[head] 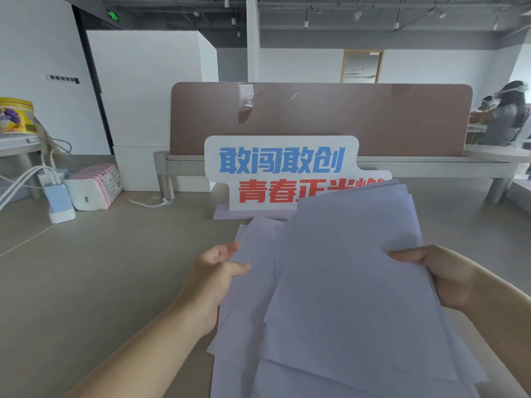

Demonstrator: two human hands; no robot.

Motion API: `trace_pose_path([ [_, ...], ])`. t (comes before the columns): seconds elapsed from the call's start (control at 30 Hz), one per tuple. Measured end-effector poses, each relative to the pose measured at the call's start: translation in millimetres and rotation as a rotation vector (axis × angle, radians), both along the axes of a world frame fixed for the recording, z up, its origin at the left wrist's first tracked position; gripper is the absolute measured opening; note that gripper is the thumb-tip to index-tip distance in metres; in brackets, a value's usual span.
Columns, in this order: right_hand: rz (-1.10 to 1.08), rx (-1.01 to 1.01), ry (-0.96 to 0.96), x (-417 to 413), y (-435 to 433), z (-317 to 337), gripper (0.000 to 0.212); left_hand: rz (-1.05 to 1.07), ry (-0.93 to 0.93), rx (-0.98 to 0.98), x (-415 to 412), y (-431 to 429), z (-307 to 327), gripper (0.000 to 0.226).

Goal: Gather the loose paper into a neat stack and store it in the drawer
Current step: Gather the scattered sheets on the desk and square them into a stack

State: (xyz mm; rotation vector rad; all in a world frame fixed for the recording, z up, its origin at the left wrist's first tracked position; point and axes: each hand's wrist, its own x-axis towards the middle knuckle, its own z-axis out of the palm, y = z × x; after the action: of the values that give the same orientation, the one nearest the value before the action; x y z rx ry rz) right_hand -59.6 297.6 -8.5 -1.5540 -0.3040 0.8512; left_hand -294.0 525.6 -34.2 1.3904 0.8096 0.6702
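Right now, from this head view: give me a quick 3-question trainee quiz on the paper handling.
1. True or false: the white sheets already form a squared, even stack.
2. Which of the hands pinches the sheets at their edge: A) left hand B) right hand C) neither
3. Fill in: behind the sheets stands a sign with blue and ____ lettering.

Key:
1. False: the sheets are fanned, with corners and edges offset.
2. B: the right hand grips the right edge; the left is open at the left edge.
3. Red.
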Motion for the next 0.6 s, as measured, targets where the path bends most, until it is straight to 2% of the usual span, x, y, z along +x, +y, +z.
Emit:
trace_pose_path([
  [0.23,-0.015,-0.084,-0.187,-3.5,3.6,-8.9,0.026,0.046,0.012,-0.027,-1.0,3.0,0.5,0.024],
  [0.37,-0.024,0.024,-0.172,0.0,-2.1,-6.9,0.026,0.083,0.079,0.066,-1.1,5.1,2.6,0.029],
  [0.43,-0.021,0.109,-0.141,2.5,-5.4,-5.1,0.038,0.094,0.074,0.064,-1.6,6.6,3.0,0.026],
  [0.5,-0.024,0.148,-0.135,6.0,-7.9,-5.3,0.059,0.089,0.068,0.042,-2.3,9.6,2.3,0.02],
  [0.53,-0.029,0.167,-0.128,7.2,-8.8,-5.4,0.058,0.076,0.068,0.025,-2.5,10.7,1.7,0.02],
  [0.6,-0.041,0.207,-0.108,8.1,-10.2,-4.8,0.04,0.04,0.067,-0.029,-3.0,9.6,2.4,0.02],
])
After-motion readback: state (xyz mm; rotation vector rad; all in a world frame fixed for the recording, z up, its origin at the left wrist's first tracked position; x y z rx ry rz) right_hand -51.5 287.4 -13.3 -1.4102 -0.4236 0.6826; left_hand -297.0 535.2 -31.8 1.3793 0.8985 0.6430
